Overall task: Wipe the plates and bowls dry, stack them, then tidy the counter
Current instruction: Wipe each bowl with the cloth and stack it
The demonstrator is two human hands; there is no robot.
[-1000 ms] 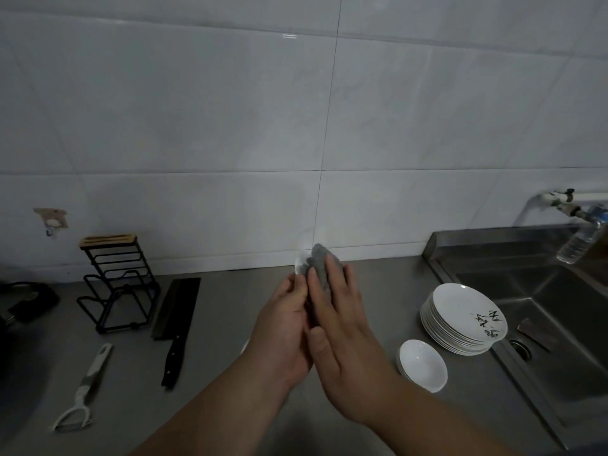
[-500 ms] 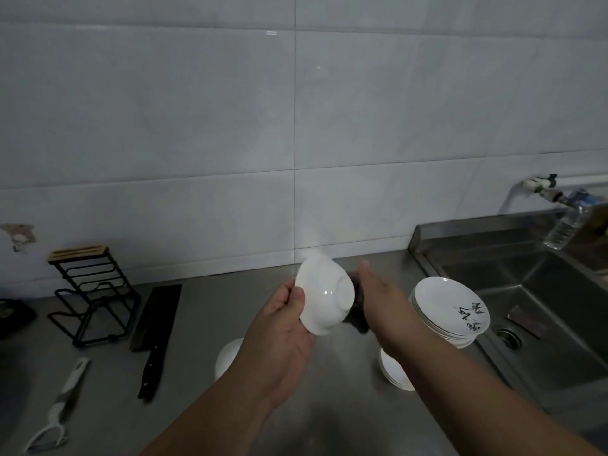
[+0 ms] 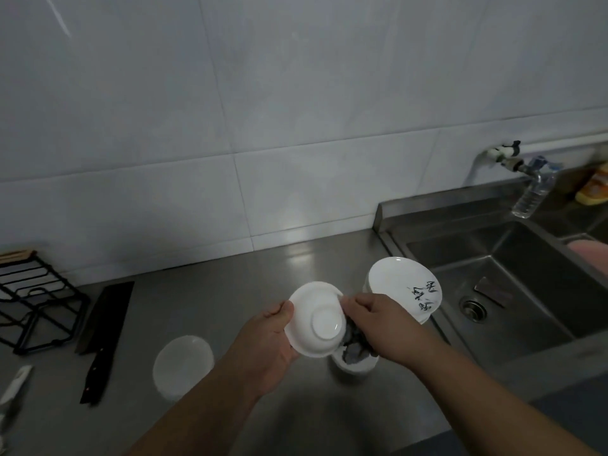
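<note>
White bowl [image 3: 317,320] sat base-up in your left hand [image 3: 266,347], grip clamped on its rim. Your right hand [image 3: 385,324] clamped its grip on the grey cloth [image 3: 353,347] at the bowl's 3 o'clock.

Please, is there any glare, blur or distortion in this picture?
Head view: dim overall; a soft glare patch on the counter near the wall; the knife looks motion-smeared; wall tile lines bend, a wide-angle effect; the held bowl, beside the cloth, is fairly sharp.
</note>
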